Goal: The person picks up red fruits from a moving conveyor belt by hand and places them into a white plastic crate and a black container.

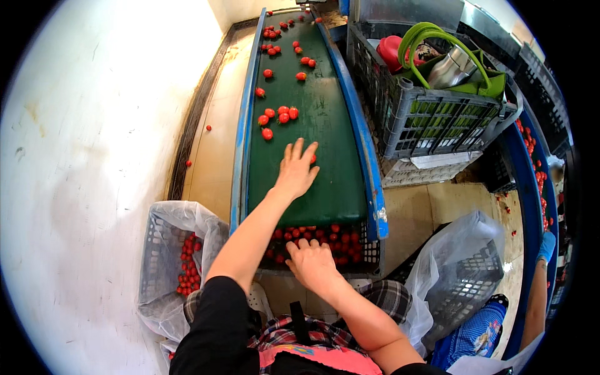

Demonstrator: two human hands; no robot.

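Observation:
My left hand [297,170] reaches over the green conveyor belt [331,187], palm down with its fingers spread. Beside its fingers, partly covered, is a small red tomato [313,159]. Farther up the belt lie loose cherry tomatoes, among them a cluster [283,117] just beyond the hand. Below the belt's near end stands a dark crate [370,253] filled with cherry tomatoes [342,242]. Over that crate's near rim is my right hand [311,265], fingers bent slightly and apart, with nothing visible in them. Its palm side is hidden.
Blue rails [374,197] edge the belt. At left stands a plastic-lined crate [156,250] holding tomatoes; another lined crate [465,281] is at right. A black crate [437,122] carries a green bag [494,84]. A co-worker's blue-gloved hand [545,247] is at another belt, far right.

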